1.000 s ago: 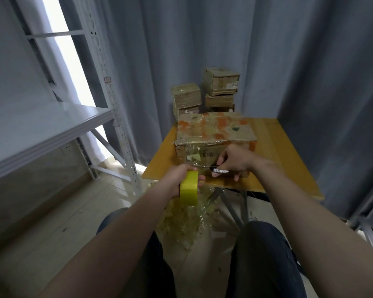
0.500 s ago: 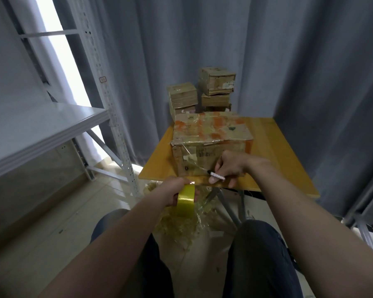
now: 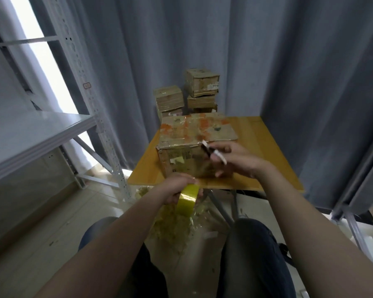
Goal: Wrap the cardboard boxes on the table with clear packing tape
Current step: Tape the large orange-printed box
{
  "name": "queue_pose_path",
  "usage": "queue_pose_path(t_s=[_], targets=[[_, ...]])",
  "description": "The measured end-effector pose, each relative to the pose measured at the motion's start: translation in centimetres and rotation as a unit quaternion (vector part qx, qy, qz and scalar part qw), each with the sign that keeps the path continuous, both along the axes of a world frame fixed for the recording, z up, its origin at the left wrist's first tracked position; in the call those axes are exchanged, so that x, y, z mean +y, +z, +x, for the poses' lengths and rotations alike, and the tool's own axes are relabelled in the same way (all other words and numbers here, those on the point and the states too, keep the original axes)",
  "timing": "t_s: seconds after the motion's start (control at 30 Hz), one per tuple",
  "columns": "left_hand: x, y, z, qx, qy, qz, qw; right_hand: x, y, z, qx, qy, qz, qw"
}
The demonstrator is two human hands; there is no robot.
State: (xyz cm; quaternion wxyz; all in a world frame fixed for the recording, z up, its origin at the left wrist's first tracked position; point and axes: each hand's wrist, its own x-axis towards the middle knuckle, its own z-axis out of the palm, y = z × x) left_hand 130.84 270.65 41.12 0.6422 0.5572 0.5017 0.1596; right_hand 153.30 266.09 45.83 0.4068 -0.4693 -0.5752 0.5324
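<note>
Gripping tape roll [image 3: 186, 202], cutter [image 3: 213, 154], box [image 3: 194, 145]

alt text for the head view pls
A person's left hand grips a yellowish tape roll while the right hand holds a small dark tool in front of a taped cardboard box on a wooden table. Smaller boxes are stacked behind.

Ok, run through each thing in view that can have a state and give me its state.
Large cardboard box: closed, on the table, glossy with tape.
Tape roll: gripped by the left hand, below the table edge.
Cutter: held in the right hand, before the box's front; blade unclear.
Small boxes: closed, stacked behind the table.
Tape scraps: crumpled on the floor.
</note>
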Motion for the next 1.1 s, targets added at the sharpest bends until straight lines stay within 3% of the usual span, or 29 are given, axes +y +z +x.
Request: queue_pose_path(t_s=[0.03, 0.1, 0.2, 0.33, 0.47, 0.53, 0.63, 0.77, 0.93, 1.1], targets=[[0.2, 0.9, 0.9, -0.016, -0.012, 0.012, 1.0, -0.3, 0.2, 0.7, 0.066, -0.081, 0.035, 0.994], [0.4, 2.5, 2.6, -0.054, -0.029, 0.034, 0.998, -1.0, 0.7, 2.1, 0.099, -0.256, 0.084, 0.958], [0.4, 4.3, 4.7, -0.114, -0.044, 0.074, 0.99, -1.6, -0.1, 5.3, -0.021, -0.441, -0.004, 0.897], [0.3, 5.5, 6.2, -0.161, -0.04, 0.103, 0.981, -2.5, -3.1, 7.5, -0.285, -0.35, -0.179, 0.874], [-0.3, 6.3, 6.7, -0.162, -0.046, 0.116, 0.979, -2.3, -4.5, 7.0, -0.348, -0.304, -0.192, 0.866], [-0.5, 6.6, 6.8, -0.169, -0.042, 0.122, 0.977, -1.4, -4.5, 6.7, -0.28, -0.348, -0.138, 0.884], [-0.7, 7.2, 7.4, -0.181, -0.038, 0.14, 0.973, -1.5, -1.8, 5.4, -0.079, -0.404, 0.033, 0.911], [-0.7, 8.1, 9.4, -0.176, 0.008, 0.223, 0.959, -2.3, 2.0, 2.8, -0.004, -0.284, 0.122, 0.951], [-0.9, 10.0, 12.4, -0.17, 0.028, 0.327, 0.929, -2.1, 3.6, 2.3, 0.052, -0.355, 0.183, 0.915], [-1.5, 10.8, 15.8, -0.24, 0.019, 0.307, 0.921, -1.9, 4.2, 5.2, 0.041, -0.423, 0.258, 0.867]])
